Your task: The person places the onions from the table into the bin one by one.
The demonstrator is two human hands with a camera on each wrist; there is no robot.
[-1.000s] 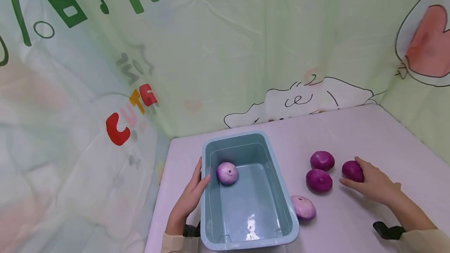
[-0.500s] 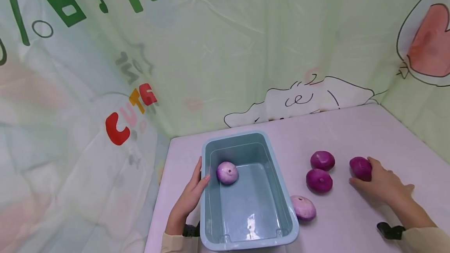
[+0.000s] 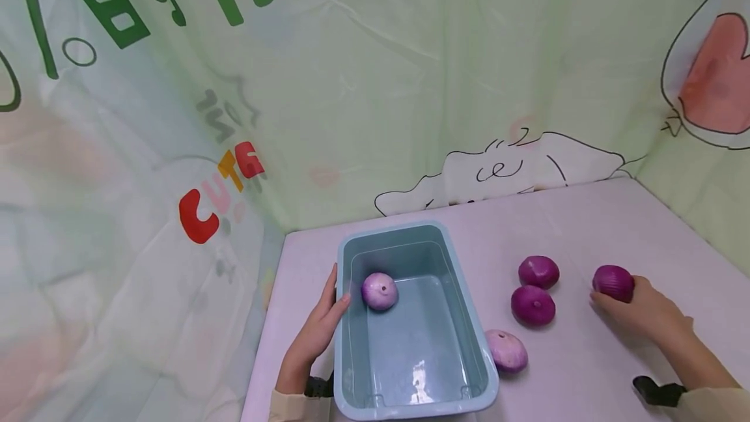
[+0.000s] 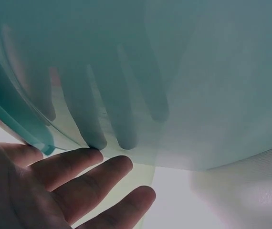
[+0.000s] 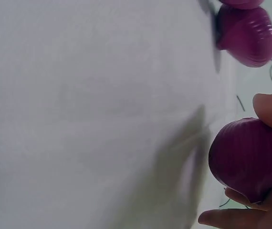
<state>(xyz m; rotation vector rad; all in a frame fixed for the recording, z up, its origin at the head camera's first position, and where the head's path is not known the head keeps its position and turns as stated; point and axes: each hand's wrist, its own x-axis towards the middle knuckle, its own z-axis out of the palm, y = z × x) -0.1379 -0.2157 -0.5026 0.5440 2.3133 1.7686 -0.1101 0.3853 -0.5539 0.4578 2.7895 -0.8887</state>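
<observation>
In the head view my right hand (image 3: 653, 311) holds a dark purple onion (image 3: 612, 283) at the right of the table, thumb in front and fingers behind. The right wrist view shows this ridged onion (image 5: 250, 157) between thumb and fingers, its pointed end near the lower fingers. My left hand (image 3: 316, 334) lies at the left side of a blue plastic tub (image 3: 418, 402), thumb on the rim. In the left wrist view its fairly straight, spread fingers (image 4: 98, 179) touch or nearly touch the outer wall. A pale purple onion (image 3: 379, 292) sits inside the tub.
Two dark purple onions, one farther back (image 3: 539, 272) and one nearer (image 3: 533, 305), lie side by side right of the tub. A pale pink onion (image 3: 506, 351) lies against the tub's right side. A printed curtain (image 3: 351, 83) stands behind the white table (image 3: 574, 220).
My right hand has moved rightward with the onion, away from the two dark onions, and the onion has turned so its ridges show. The left hand and tub stay put.
</observation>
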